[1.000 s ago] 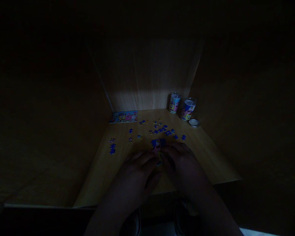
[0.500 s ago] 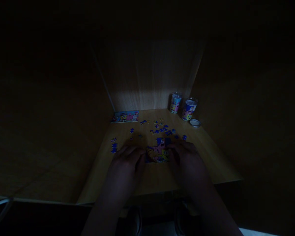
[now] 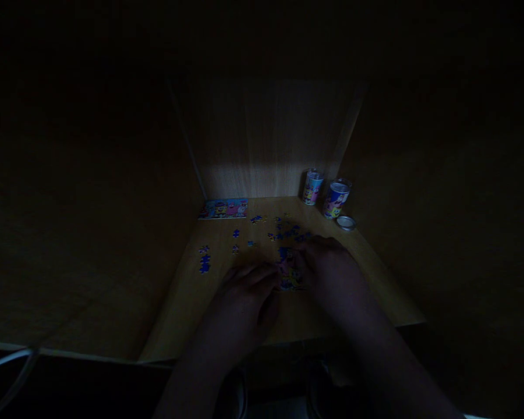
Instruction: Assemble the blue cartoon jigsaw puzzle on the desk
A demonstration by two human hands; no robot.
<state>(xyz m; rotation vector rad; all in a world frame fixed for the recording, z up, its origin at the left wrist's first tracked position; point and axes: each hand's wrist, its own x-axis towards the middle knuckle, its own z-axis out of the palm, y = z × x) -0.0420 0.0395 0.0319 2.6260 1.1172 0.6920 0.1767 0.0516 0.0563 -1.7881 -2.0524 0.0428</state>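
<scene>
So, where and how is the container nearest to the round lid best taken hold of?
Probably around the middle of its wall, right hand coming from the front-left: this container is round and upright, the other container stands behind-left, and the lid lies front-right.

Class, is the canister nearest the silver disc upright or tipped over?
Upright: the canister stands base-down on the tabletop, clear rim uppermost, beside the silver disc.
</scene>
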